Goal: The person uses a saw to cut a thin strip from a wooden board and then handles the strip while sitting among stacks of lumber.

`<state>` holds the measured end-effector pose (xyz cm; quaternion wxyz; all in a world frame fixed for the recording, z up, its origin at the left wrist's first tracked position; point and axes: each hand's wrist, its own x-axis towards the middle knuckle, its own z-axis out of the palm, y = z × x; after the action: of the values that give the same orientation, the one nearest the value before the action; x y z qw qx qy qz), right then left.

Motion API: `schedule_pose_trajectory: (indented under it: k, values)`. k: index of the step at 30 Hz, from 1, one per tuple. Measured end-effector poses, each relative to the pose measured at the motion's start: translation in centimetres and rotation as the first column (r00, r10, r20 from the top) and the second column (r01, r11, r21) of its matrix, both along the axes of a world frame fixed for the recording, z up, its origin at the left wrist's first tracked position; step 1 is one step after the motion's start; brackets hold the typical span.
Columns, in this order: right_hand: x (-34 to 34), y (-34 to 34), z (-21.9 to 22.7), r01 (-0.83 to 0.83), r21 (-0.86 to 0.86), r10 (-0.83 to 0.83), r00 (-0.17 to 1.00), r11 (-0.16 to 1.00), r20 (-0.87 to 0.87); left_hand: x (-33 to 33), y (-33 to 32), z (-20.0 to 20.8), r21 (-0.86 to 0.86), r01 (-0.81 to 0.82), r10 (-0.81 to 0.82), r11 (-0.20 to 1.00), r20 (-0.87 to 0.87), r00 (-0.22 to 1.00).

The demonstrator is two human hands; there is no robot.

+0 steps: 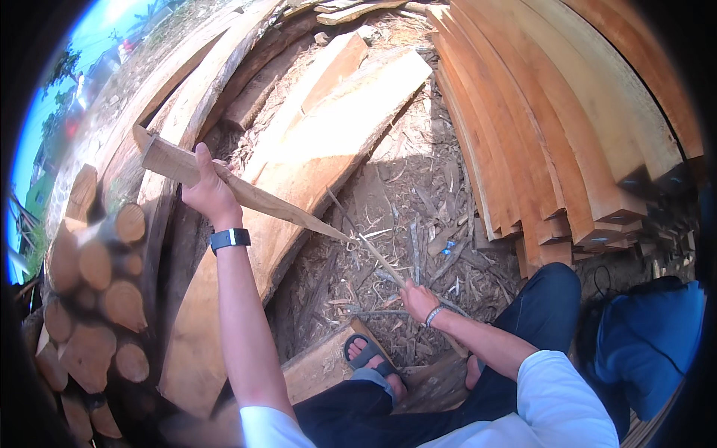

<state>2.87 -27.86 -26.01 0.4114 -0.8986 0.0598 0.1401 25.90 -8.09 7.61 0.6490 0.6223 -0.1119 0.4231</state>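
We note L hand grip round tapered board, R hand round thin stick; handling judged incompl., neither pc. set down yet.

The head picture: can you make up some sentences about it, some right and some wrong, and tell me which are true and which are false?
1. The left hand holds a wooden board. True.
2. The right hand holds a hammer. False: it grips a thin stick.
3. Cut logs are piled at the left of the picture. True.
4. The foot resting on the wood wears a red boot. False: it wears a dark sandal.
5. Long planks are stacked at the right of the picture. True.
6. The person's sleeves are black. False: the sleeves are white.
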Motion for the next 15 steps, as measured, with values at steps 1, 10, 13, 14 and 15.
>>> schedule_pose_trajectory:
  k: [1, 10, 13, 14, 15]
  values:
    - [-0.1, -0.1, 0.1, -0.006, -0.004, 0.006, 1.0, 1.0, 0.004, -0.1, -0.1, 0.0, -0.008, 0.001, -0.001, 1.0, -0.004, 1.0]
    - [-1.2, 0.7, -3.8, -0.088, -0.069, 0.087, 0.996, 0.994, -0.018, 0.1, -0.3, 0.2, 0.018, 0.028, -0.027, 0.999, -0.021, 0.999]
    - [-0.7, -0.2, -5.3, -0.07, 0.055, 0.075, 0.992, 0.996, -0.098, 0.0, -1.0, 0.3, 0.023, 0.04, -0.04, 0.999, -0.007, 0.999]
    - [-0.2, -0.6, -5.5, -0.063, 0.126, 0.081, 0.986, 0.99, -0.143, 0.1, -1.4, 0.5, 0.019, 0.049, -0.049, 0.999, 0.004, 0.999]
    - [0.4, -0.6, -5.0, 0.039, 0.367, 0.086, 0.945, 0.929, -0.316, 0.1, -1.3, 0.5, 0.014, 0.045, -0.045, 0.999, 0.013, 0.999]
